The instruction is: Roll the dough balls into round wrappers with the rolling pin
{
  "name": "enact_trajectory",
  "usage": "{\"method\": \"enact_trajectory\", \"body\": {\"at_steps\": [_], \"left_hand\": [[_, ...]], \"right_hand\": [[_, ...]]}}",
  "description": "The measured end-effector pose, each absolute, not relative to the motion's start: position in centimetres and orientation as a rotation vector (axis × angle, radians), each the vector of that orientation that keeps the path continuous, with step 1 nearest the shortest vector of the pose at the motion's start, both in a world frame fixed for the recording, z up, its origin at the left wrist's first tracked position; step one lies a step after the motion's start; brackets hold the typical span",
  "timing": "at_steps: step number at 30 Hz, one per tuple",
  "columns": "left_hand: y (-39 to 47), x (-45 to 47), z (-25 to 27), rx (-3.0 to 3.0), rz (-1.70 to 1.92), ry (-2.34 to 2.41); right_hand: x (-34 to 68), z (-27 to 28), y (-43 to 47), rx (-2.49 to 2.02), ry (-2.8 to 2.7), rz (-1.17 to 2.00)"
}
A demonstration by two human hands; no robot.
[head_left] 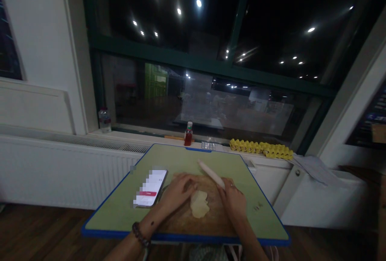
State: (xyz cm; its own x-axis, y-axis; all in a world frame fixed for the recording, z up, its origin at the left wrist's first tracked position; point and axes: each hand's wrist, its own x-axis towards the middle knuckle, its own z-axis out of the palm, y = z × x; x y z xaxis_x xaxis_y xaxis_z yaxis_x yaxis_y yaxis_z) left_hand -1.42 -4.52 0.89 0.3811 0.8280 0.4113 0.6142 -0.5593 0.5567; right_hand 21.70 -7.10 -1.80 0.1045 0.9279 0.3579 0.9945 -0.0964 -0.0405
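Note:
A flattened, uneven piece of pale dough (199, 204) lies on a wooden board (177, 227). My right hand (234, 200) is closed around the near end of a pale rolling pin (211, 173). The pin slants away to the upper left, its far end past the board's back edge. At the dough's upper left edge rests my left hand (181, 188), its fingers stretched over the board and the fingertips close to or touching the dough. I cannot see anything held in it.
The board lies on a green table (117, 216) with a blue rim. A lit phone (152, 188) is left of my left hand. On the windowsill stand a small red bottle (188, 134), a clear bottle (105, 121) and yellow egg cartons (261, 148). A white radiator (60, 172) runs behind.

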Motion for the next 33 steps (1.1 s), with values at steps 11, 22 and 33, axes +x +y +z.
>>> {"method": "enact_trajectory", "body": {"at_steps": [11, 22, 33], "left_hand": [[-4.4, 0.9, -1.8, 2.197, 0.698, 1.256], [-4.0, 0.9, -1.3, 1.987, 1.188, 1.281], [-2.3, -0.2, -3.7, 2.25, 1.161, 1.508]], "right_hand": [[21.2, -2.8, -6.4, -2.205, -1.923, -0.367], [21.2, -2.9, -6.3, -2.153, -1.907, -0.338], [21.7, -3.7, -6.2, -1.946, -1.915, -0.276]]}}
